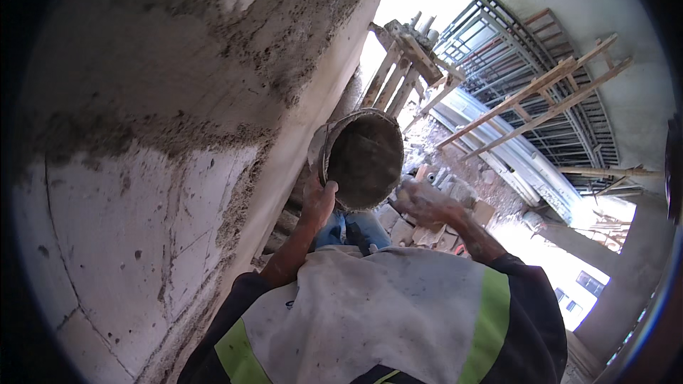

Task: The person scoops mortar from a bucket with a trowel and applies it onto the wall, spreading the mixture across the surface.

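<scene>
A round bucket [318,148] is in front of my body, its mouth facing up toward me. Dark grey mortar [366,160] shows inside it. My left hand [319,200] is closed on the near left of the rim, with the thumb over the edge. Just off the bucket's lower right side, my right hand [425,203] is smeared by motion, so its fingers and anything in them cannot be made out. To the left stands a wall [142,220] of pale blocks, with rough grey mortar [206,50] spread over its upper part.
A wooden slatted stand [391,78] is beyond the bucket. Broken blocks and rubble [455,188] cover the floor at right. Farther off, a wooden ladder [533,103] leans by stacked metal frames [512,64], near long pale panels [505,146].
</scene>
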`<state>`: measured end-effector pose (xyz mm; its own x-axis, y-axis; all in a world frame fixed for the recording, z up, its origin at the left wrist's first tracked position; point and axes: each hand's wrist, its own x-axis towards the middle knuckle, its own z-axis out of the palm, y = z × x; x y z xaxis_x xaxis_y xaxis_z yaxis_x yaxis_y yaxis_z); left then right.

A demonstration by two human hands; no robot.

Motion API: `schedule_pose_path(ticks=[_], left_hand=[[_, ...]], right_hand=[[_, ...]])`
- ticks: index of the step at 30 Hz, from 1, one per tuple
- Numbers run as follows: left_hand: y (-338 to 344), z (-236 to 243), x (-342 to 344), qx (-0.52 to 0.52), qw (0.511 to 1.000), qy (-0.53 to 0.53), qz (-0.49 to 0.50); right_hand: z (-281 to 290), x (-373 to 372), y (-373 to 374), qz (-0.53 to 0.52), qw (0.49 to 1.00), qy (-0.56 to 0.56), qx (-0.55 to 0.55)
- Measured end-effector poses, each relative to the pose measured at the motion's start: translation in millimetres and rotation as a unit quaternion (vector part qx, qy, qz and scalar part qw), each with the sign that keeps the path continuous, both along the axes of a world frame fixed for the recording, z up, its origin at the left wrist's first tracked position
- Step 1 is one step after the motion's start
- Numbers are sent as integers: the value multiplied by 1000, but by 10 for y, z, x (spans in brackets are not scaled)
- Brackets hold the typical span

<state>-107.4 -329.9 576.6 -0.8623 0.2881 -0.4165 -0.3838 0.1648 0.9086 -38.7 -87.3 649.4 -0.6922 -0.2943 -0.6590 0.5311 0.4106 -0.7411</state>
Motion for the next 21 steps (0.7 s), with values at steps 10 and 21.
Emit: schedule_pose_path(ticks=[10,21], left_hand=[[-253,5,100,-189,980,69,3],[-720,-169,105,-40,997,29,56]], right_hand=[[-320,-416,-380,264,911,152,277],[309,-847,-971,355,862,167,321]])
